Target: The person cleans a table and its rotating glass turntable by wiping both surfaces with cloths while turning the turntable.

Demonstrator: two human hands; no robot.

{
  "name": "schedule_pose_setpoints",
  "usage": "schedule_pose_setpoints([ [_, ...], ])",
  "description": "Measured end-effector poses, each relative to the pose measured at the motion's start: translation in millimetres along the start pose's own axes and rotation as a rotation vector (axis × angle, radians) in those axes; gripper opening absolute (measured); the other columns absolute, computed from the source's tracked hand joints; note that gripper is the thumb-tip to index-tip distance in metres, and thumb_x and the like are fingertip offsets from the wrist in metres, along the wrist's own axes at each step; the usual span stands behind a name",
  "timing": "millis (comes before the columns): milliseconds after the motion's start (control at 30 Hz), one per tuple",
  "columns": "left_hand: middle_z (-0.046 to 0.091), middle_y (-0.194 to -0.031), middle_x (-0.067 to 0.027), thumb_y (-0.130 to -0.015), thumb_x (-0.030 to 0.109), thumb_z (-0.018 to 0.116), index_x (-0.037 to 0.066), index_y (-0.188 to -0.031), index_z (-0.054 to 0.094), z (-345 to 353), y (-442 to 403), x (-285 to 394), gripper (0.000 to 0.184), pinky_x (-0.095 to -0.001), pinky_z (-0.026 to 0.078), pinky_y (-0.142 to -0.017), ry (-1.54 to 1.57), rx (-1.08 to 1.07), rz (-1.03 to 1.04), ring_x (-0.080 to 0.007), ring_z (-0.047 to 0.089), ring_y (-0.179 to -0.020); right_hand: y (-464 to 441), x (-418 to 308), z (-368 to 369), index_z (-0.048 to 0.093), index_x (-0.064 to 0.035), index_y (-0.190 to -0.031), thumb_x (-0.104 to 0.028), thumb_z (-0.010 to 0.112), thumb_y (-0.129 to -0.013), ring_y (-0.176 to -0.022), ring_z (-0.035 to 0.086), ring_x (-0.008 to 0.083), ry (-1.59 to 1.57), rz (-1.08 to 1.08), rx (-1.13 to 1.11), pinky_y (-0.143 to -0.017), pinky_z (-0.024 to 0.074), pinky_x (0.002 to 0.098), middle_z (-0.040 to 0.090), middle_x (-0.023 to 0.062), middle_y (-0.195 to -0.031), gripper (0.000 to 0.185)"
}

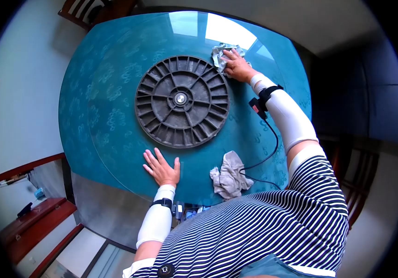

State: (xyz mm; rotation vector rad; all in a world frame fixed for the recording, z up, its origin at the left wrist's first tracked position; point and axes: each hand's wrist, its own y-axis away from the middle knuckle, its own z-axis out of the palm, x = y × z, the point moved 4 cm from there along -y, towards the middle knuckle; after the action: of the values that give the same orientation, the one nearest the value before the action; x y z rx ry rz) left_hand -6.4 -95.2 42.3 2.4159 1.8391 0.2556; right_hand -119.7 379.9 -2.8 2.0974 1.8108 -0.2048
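Note:
My left hand [163, 169] lies on the green tabletop [101, 139] near its front edge, fingers spread and nothing in them. Out at the far right, my right hand [238, 67] presses down on a crumpled, light patterned cloth [219, 52], with the fingers over it; part of the cloth is hidden beneath the hand. Between the two hands sits a large round dark plastic turntable base [162, 121] with ribs and a shiny metal centre [180, 98]. The cloth is close to its upper right rim.
A second crumpled, greyish cloth [231, 175] lies near the front edge. Straps with small devices are on both wrists, and a black cable [277, 139] runs from the right one across the table. Wooden chairs [363, 180] stand at the right and far left.

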Motion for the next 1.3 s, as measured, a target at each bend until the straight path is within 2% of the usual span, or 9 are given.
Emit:
schedule_pose_setpoints([
  [200, 0.009, -0.162, -0.0250, -0.087, 0.054, 0.056, 0.004, -0.155, 0.020, 1.3, -3.2, -2.2, 0.092, -0.0608, 0.006, -0.117, 0.001, -0.042, -0.001, -0.0395, 0.005, -0.151, -52.2, -12.8, -10.8, 0.049, -0.0230, -0.145, -0.028, 0.066, -0.090, -0.148, 0.015, 0.0431, 0.079, -0.057, -0.073, -0.120, 0.0231, 0.0500, 0.026, 0.0090, -0.161, 0.057],
  [767, 0.010, -0.160, -0.0294, -0.087, 0.058, 0.053, 0.001, -0.154, 0.021, -5.8, -9.9, -8.0, 0.094, -0.0638, 0.005, -0.115, 0.023, -0.110, 0.013, -0.0439, 0.007, -0.150, -212.9, -96.0, 14.2, 0.052, -0.0201, -0.143, -0.029, 0.068, -0.090, -0.148, 0.019, 0.0415, 0.126, -0.292, -0.096, -0.121, 0.0209, 0.0519, 0.030, 0.0086, -0.159, 0.056],
  [833, 0.010, -0.160, -0.0294, -0.087, 0.058, 0.053, 0.001, -0.154, 0.021, -6.0, -10.1, -8.0, 0.093, -0.0643, 0.005, -0.115, 0.040, -0.108, 0.027, -0.0439, 0.007, -0.150, -242.8, -115.2, 30.8, 0.052, -0.0136, -0.141, -0.023, 0.065, -0.091, -0.147, 0.017, 0.0474, 0.256, -0.532, -0.115, -0.119, 0.0207, 0.0552, 0.029, 0.0130, -0.159, 0.053],
  [867, 0.009, -0.160, -0.0293, -0.087, 0.058, 0.054, 0.002, -0.154, 0.020, -6.4, -11.7, -10.5, 0.094, -0.0646, 0.005, -0.115, 0.041, -0.128, 0.034, -0.0439, 0.006, -0.150, -225.0, -152.0, 5.2, 0.055, -0.0105, -0.138, -0.024, 0.064, -0.091, -0.147, 0.019, 0.0449, 0.315, -0.459, -0.228, -0.120, 0.0193, 0.0551, 0.034, 0.0141, -0.157, 0.050],
  [900, 0.009, -0.160, -0.0293, -0.087, 0.058, 0.054, 0.002, -0.154, 0.020, -5.5, -12.4, -11.1, 0.094, -0.0646, 0.005, -0.115, 0.038, -0.124, 0.025, -0.0439, 0.006, -0.150, -235.9, -160.3, 13.1, 0.060, -0.0089, -0.133, -0.024, 0.065, -0.091, -0.147, 0.020, 0.0414, 0.165, -0.485, -0.108, -0.120, 0.0179, 0.0544, 0.040, 0.0147, -0.153, 0.045],
  [967, 0.008, -0.161, -0.0291, -0.087, 0.058, 0.055, 0.003, -0.154, 0.019, -5.1, -10.8, -11.6, 0.095, -0.0649, 0.004, -0.115, 0.056, -0.132, 0.030, -0.0438, 0.006, -0.150, -249.9, -193.2, 23.0, 0.063, -0.0087, -0.130, -0.025, 0.066, -0.090, -0.148, 0.022, 0.0373, 0.334, -0.648, -0.136, -0.121, 0.0163, 0.0533, 0.047, 0.0147, -0.148, 0.043],
  [1033, 0.008, -0.161, -0.0290, -0.087, 0.058, 0.055, 0.003, -0.155, 0.018, -4.4, -10.8, -12.5, 0.095, -0.0653, 0.004, -0.114, 0.063, -0.137, 0.020, -0.0438, 0.006, -0.150, -270.1, -217.6, 49.8, 0.065, -0.0076, -0.127, -0.025, 0.068, -0.087, -0.146, 0.025, 0.0351, 0.228, -0.724, -0.090, -0.121, 0.0164, 0.0535, 0.051, 0.0152, -0.144, 0.044],
  [1200, 0.008, -0.161, -0.0286, -0.087, 0.058, 0.055, 0.003, -0.154, 0.020, -4.0, -10.1, -14.3, 0.094, -0.0659, 0.004, -0.114, 0.084, -0.137, 0.027, -0.0439, 0.006, -0.150, -262.4, -306.1, 76.4, 0.067, -0.0085, -0.123, -0.031, 0.072, -0.082, -0.144, 0.028, 0.0391, 0.038, -0.758, -0.088, -0.118, 0.0260, 0.0489, 0.042, 0.0139, -0.151, 0.047],
  [1300, 0.009, -0.161, -0.0284, -0.086, 0.058, 0.056, 0.002, -0.154, 0.021, -2.7, -10.0, -14.6, 0.094, -0.0662, 0.004, -0.114, 0.093, -0.116, 0.030, -0.0440, 0.007, -0.150, -230.8, -359.6, 80.5, 0.069, -0.0126, -0.120, -0.031, 0.073, -0.079, -0.144, 0.026, 0.0393, -0.026, -0.782, -0.153, -0.112, 0.0348, 0.0519, 0.040, 0.0071, -0.151, 0.045],
])
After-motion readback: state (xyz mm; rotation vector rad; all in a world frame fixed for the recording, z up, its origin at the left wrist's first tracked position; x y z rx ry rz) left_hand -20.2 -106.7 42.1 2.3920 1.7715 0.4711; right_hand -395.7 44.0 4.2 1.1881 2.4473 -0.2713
